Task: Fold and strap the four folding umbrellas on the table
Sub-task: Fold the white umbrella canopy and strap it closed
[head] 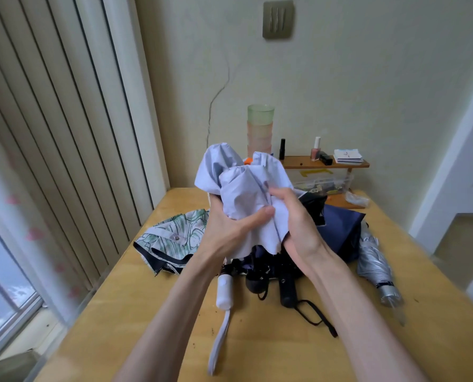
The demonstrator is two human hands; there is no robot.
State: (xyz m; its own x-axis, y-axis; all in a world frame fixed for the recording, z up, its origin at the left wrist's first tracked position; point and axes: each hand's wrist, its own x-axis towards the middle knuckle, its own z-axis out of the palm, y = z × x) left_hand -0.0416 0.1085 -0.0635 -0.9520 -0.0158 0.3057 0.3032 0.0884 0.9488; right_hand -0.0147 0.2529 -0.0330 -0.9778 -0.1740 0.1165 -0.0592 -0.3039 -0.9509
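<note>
The left hand (229,230) wraps the pale lilac umbrella (238,183); the right hand (294,220) pinches a pleat beside it. Panels billowing above this grip may slip out unfolded.

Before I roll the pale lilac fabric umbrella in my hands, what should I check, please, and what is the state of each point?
1. Grip on the pale lilac fabric umbrella: left hand and right hand both hold it, ok.
2. Its canopy pleats smoothed: not ok, bunched.
3. Its closing strap located: cannot tell.
4. Green floral umbrella folded: not ok, lies loose.
5. Navy blue umbrella folded: not ok, loose.
</note>
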